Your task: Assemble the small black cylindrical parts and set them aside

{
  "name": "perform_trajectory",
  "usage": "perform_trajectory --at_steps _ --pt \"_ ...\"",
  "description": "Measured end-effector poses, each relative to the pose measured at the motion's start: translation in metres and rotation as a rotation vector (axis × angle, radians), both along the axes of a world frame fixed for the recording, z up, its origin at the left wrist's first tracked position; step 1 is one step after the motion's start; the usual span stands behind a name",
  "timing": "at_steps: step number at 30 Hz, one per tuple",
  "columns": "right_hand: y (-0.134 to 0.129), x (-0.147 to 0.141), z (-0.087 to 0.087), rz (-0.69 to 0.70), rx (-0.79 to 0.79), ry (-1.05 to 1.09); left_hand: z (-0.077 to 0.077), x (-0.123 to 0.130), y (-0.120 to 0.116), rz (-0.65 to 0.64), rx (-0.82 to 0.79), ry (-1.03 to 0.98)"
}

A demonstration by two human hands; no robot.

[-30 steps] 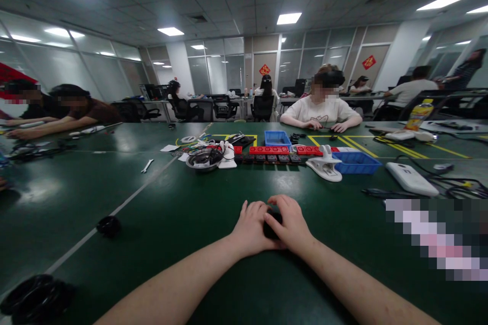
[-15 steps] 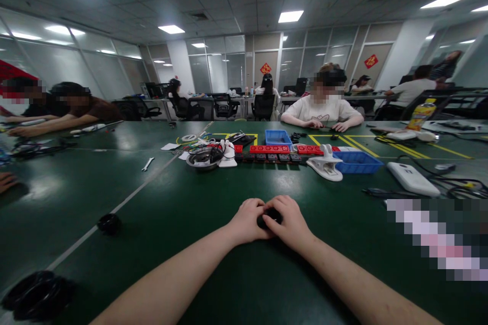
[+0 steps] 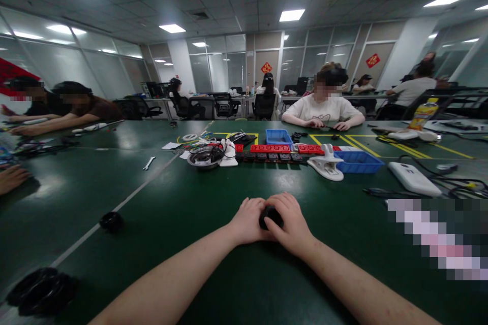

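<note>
- The green surface (image 3: 183,203) stretches from near to far, with a row of red blocks (image 3: 270,149) and a blue tray (image 3: 360,163) beyond the hands.
- The black object (image 3: 270,219) sits at near centre, between the left hand (image 3: 248,221) and the right hand (image 3: 288,219).
- Both hands' fingers grasp it, the right thumb across its near side.
- To handle it well, the left hand should steady it while the right presses lightly, both low over the surface so a slip costs little.
- The palms and fingers hide most of it; whether it is a coil like the small black bundle (image 3: 111,221) on the left, I cannot tell.
- Left fingertips are hidden; the larger black bundle (image 3: 43,292) at near left is blurred.
</note>
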State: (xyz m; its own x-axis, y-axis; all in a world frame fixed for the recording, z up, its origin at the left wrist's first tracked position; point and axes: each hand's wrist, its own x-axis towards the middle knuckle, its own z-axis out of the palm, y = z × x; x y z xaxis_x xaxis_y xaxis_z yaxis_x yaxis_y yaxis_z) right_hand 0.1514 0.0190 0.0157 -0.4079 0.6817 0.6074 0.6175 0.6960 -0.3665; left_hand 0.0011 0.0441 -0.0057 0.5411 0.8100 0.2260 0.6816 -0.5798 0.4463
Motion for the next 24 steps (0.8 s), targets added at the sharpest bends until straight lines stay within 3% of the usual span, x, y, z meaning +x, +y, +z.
perform_trajectory --at_steps 5,9,24 --pt "0.005 -0.002 -0.005 -0.213 -0.088 -0.093 0.000 0.009 -0.012 0.158 0.019 -0.001" --pt "0.007 -0.004 -0.008 -0.301 -0.137 -0.161 -0.001 0.011 -0.013 0.220 0.038 0.045" --pt "0.006 -0.003 -0.008 -0.214 -0.095 -0.103 0.000 0.004 0.000 0.102 0.007 0.033"
